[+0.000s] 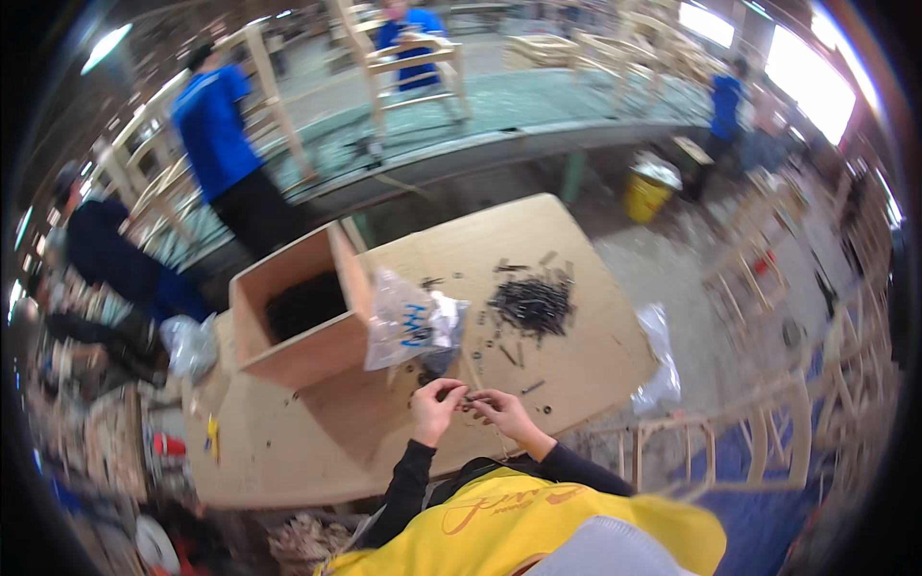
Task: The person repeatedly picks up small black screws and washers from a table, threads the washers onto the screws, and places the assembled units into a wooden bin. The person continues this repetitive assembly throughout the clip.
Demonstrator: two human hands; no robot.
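My left hand (436,411) and my right hand (503,413) meet over the near edge of a cardboard-covered table (336,432). The fingertips of both pinch at a small dark metal piece (468,401), too small and blurred to name surely. Beyond my right hand lies a pile of black bolts (533,305), with a few loose ones around it. A clear plastic bag (399,322) with blue marks leans by a wooden box, just past my left hand. Small dark round pieces lie scattered between the bag and the pile.
The open wooden box (307,357) holds a dark mass of contents. A yellow cutter (212,437) and a red cup-like object (169,444) are at the left. People in blue stand by a long green bench (499,101) with chair frames. A yellow bucket (645,197) stands beyond.
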